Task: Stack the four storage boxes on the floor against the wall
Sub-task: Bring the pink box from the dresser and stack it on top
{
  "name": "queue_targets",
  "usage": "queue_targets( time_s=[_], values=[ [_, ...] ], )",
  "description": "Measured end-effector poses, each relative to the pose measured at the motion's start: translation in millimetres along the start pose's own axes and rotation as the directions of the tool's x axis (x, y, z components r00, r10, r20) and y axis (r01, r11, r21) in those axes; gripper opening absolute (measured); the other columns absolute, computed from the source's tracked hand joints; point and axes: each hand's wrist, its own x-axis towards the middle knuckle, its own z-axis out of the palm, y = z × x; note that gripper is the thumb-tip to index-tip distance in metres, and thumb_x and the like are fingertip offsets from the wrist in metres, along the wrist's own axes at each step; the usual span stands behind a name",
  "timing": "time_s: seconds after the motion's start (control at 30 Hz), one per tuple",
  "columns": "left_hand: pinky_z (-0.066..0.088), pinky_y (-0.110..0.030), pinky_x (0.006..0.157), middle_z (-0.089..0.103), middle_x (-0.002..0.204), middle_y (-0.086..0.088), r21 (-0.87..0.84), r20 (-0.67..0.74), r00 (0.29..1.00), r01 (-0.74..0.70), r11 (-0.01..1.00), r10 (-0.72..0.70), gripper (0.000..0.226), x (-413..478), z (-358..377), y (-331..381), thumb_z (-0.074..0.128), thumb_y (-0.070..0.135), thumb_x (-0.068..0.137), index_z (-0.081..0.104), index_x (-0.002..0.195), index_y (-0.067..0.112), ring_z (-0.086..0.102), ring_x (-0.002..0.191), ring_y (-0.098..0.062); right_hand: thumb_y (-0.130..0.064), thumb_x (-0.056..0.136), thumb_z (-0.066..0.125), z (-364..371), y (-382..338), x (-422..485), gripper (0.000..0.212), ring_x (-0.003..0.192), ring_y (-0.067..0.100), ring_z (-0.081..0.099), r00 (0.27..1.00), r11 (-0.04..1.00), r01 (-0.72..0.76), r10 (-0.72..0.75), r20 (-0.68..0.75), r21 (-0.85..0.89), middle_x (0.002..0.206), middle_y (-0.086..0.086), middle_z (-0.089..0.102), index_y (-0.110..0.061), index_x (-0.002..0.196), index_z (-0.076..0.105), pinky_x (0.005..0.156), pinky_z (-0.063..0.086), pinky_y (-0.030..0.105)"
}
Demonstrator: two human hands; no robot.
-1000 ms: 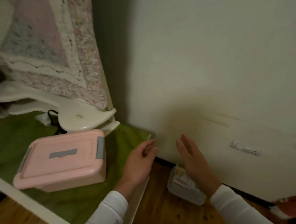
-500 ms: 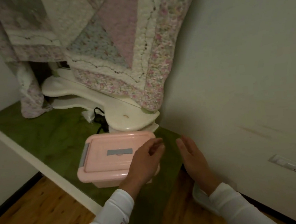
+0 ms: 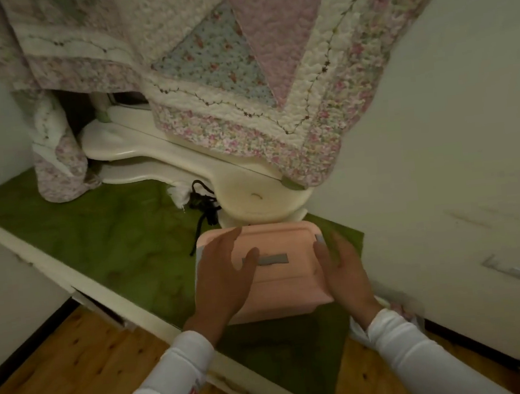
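Pink plastic box point(image 3: 279, 239): it sits on the green mat point(image 3: 113, 244) of the raised ledge, lid on, just beside the rounded foot of the white furniture point(image 3: 252, 197) and near the wall point(image 3: 439, 146). It is not yet on the wooden floor point(image 3: 77, 360).
Left hand point(image 3: 226, 283): released, with the fingers spread and nearly straight. It is over the left half of the lid and holds nothing. I cannot tell if the palm touches the lid.
Right hand point(image 3: 343, 271): also released, fingers straight and together, turned edge-on at the right end of the box beside the grey latch point(image 3: 319, 238). It is blurred, so contact is not sure.
Arms: both white sleeves reach forward from below, with the hands on either side of the box.
Step in hand: probably taking this box from both ends to carry it to the floor by the wall.
How to do it well: put the palms under the rim at the two short ends, not on the lid or the latches. Lift it level, clear of the ledge edge, and set it flat against the wall.
Care: the black cord point(image 3: 203, 202) lies just behind the box, so lift straight up before pulling back.
Other boxes: something pale shows behind the right sleeve, but it is too hidden to name.
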Motion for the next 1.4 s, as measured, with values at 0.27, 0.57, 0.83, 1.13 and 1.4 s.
queue_targets(
  time_s=[0.27, 0.57, 0.83, 1.13, 1.4],
  values=[
    [0.031, -0.046, 0.115, 0.035, 0.156, -0.011, 0.154, -0.051, 0.994, 0.102, 0.983, -0.095, 0.073, 10.2, -14.2, -36.8, 0.056, 0.052, 0.092, 0.033, 0.15, 0.015, 0.034, 0.142, -0.029, -0.052, 0.094, 0.049, 9.0, 15.8, 11.6, 0.068, 0.134, 0.021, 0.038, 0.993, 0.984, -0.099, 0.107, 0.044, -0.146, 0.15, 0.002, 0.038, -0.016, 0.149, 0.032, 0.105, 0.027, 0.03],
    [0.029, -0.052, 0.113, 0.015, 0.165, -0.005, 0.131, 0.076, 0.957, 0.268, 0.954, -0.279, 0.087, 22.7, -3.9, -60.7, 0.041, 0.072, 0.087, 0.01, 0.156, 0.03, 0.027, 0.146, -0.034, -0.062, 0.093, 0.039, 22.5, 26.7, 28.0, 0.075, 0.133, 0.031, 0.041, 0.978, 0.959, -0.176, 0.197, 0.075, -0.222, 0.151, 0.009, 0.039, -0.018, 0.151, 0.022, 0.106, 0.032, 0.04],
    [0.036, -0.047, 0.108, 0.033, 0.159, -0.004, 0.007, 0.079, 0.949, 0.305, 0.952, -0.305, 0.076, 25.7, 5.3, -68.1, 0.042, 0.062, 0.093, 0.007, 0.156, 0.036, 0.043, 0.137, -0.034, -0.053, 0.096, 0.041, 31.7, 30.7, 43.6, 0.066, 0.128, 0.032, 0.047, 0.976, 0.952, -0.171, 0.199, 0.09, -0.252, 0.144, 0.01, 0.048, -0.019, 0.151, 0.027, 0.1, 0.034, 0.033],
    [0.04, -0.048, 0.106, 0.044, 0.152, -0.005, 0.005, 0.061, 0.954, 0.294, 0.956, -0.294, 0.074, 23.8, 4.8, -66.8, 0.046, 0.057, 0.094, 0.01, 0.155, 0.037, 0.049, 0.13, -0.034, -0.054, 0.096, 0.039, 33.5, 36.0, 42.9, 0.063, 0.115, 0.036, 0.056, 0.981, 0.946, -0.141, 0.174, 0.09, -0.293, 0.131, 0.012, 0.059, -0.021, 0.149, 0.029, 0.089, 0.039, 0.033],
    [0.04, -0.041, 0.099, 0.05, 0.147, -0.006, -0.021, 0.058, 0.966, 0.252, 0.968, -0.25, 0.071, 23.0, 11.7, -53.8, 0.05, 0.052, 0.095, 0.015, 0.155, 0.035, 0.052, 0.126, -0.033, -0.049, 0.097, 0.042, 19.5, 36.6, 35.9, 0.059, 0.107, 0.035, 0.06, 0.987, 0.947, -0.136, 0.154, 0.037, -0.289, 0.122, 0.014, 0.064, -0.014, 0.144, 0.038, 0.079, 0.039, 0.03]
  ],
)
